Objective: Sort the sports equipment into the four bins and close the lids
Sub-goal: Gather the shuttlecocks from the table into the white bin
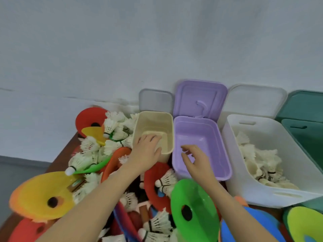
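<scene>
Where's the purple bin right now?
Head view, right of centre: the purple bin stands open between the beige bin and the white bin, right hand over it.

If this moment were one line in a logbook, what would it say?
left hand: on beige bin rim | right hand: empty, over purple bin | shuttlecocks in white bin | lids open

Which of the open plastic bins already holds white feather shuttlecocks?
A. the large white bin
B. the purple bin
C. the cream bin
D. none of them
A: the large white plastic bin has a heap of white feather shuttlecocks on its floor, while the small cream plastic bin and the purple plastic bin show only bare bottoms.
</scene>
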The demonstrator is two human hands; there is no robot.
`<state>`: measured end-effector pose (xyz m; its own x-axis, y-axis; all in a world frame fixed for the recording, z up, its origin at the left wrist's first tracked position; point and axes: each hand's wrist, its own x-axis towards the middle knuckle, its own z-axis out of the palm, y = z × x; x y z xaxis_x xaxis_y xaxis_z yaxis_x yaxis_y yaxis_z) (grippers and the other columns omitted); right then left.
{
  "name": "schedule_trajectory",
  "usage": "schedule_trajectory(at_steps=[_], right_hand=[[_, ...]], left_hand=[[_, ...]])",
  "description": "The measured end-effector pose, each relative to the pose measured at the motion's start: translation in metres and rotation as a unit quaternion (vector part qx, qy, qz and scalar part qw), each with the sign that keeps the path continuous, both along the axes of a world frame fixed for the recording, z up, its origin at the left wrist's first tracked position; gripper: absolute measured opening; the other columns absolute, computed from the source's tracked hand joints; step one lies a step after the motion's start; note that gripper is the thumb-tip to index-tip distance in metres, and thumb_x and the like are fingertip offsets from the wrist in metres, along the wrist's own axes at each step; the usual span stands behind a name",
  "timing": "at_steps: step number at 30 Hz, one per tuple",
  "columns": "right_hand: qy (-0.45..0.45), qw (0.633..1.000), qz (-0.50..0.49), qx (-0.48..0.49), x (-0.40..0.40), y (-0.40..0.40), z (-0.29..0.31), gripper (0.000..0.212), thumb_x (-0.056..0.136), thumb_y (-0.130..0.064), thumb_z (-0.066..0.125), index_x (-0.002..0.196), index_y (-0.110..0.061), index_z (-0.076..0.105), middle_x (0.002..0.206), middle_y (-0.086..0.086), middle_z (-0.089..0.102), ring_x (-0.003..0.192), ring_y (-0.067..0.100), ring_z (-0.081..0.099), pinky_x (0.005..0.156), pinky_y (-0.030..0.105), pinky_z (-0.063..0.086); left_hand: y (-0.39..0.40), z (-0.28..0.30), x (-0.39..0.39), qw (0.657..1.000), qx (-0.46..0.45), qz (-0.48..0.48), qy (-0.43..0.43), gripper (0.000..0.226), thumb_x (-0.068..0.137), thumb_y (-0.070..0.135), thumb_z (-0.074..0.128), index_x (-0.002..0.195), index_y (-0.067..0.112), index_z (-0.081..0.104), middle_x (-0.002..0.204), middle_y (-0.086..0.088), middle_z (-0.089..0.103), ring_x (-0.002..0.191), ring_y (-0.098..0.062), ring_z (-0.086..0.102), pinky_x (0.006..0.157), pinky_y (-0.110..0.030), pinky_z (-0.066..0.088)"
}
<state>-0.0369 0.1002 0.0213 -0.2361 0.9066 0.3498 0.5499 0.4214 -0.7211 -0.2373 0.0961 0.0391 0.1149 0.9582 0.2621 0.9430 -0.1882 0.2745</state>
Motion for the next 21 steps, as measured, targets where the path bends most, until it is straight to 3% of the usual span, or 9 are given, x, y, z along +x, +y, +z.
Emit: schedule_trajectory(at_steps=[2,6,9,11,15,18,21], right_hand=[[0.027,0.999,0.015,-0.016,-0.034,-0.013,-0.005,0.028,0.085,-0.024,0.051,0.106,-0.012,0.065,0.095,-0.004,0.061,0.086,0.005,0.055,0.078,0.02,0.042],[0.016,0.998,0.033,-0.045,-0.092,-0.025,-0.025,0.019,0.089,-0.018,0.057,0.107,-0.018,0.064,0.098,-0.009,0.062,0.09,0.004,0.057,0.082,0.026,0.047],[-0.016,0.995,0.075,-0.064,-0.124,-0.027,-0.033,0.029,0.088,-0.013,0.058,0.116,-0.017,0.061,0.107,-0.004,0.063,0.102,0.011,0.056,0.089,0.03,0.044],[-0.071,0.985,0.126,-0.093,-0.141,-0.025,-0.04,0.04,0.089,-0.016,0.056,0.129,-0.016,0.052,0.12,0.006,0.061,0.113,0.021,0.054,0.098,0.032,0.04],[-0.206,0.959,0.156,-0.113,-0.165,-0.02,-0.059,0.059,0.094,-0.029,0.049,0.147,-0.019,0.024,0.152,-0.001,0.027,0.136,0.022,0.029,0.111,0.029,0.023],[-0.278,0.954,0.095,-0.063,-0.176,-0.017,-0.065,0.054,0.093,-0.027,0.047,0.144,-0.021,0.03,0.143,0.002,0.038,0.124,0.025,0.04,0.099,0.036,0.034],[-0.289,0.956,0.042,-0.008,-0.177,-0.017,-0.068,0.027,0.089,-0.019,0.052,0.116,-0.02,0.057,0.111,0.001,0.054,0.105,0.025,0.05,0.082,0.034,0.034]], left_hand=[[-0.016,-0.008,-0.036,1.0,-0.021,0.016,0.005,0.053,0.083,0.043,0.031,0.124,0.019,0.056,0.122,0.001,0.056,0.115,-0.024,0.05,0.092,-0.039,0.032],[-0.041,-0.025,-0.095,0.998,-0.035,0.044,0.017,0.039,0.091,0.033,0.043,0.125,0.02,0.054,0.126,0.002,0.053,0.122,-0.023,0.043,0.097,-0.038,0.024],[-0.055,-0.034,-0.124,0.997,-0.044,0.053,0.026,0.047,0.087,0.038,0.037,0.125,0.017,0.056,0.129,-0.002,0.053,0.125,-0.026,0.042,0.1,-0.042,0.025],[-0.061,-0.038,-0.136,0.995,-0.053,0.072,0.032,0.048,0.09,0.038,0.04,0.134,0.02,0.047,0.143,-0.003,0.04,0.134,-0.025,0.029,0.105,-0.041,0.016],[-0.067,-0.047,-0.157,0.992,-0.06,0.104,0.032,0.053,0.094,0.042,0.041,0.143,0.024,0.033,0.154,-0.001,0.021,0.141,-0.021,0.015,0.108,-0.039,0.007],[-0.062,-0.048,-0.171,0.991,-0.074,0.106,0.032,0.055,0.094,0.044,0.039,0.144,0.024,0.029,0.154,-0.002,0.02,0.141,-0.022,0.015,0.11,-0.041,0.01],[-0.058,-0.048,-0.177,0.99,-0.084,0.104,0.047,0.053,0.095,0.043,0.039,0.145,0.025,0.028,0.153,0.0,0.021,0.14,-0.02,0.016,0.11,-0.039,0.011]])
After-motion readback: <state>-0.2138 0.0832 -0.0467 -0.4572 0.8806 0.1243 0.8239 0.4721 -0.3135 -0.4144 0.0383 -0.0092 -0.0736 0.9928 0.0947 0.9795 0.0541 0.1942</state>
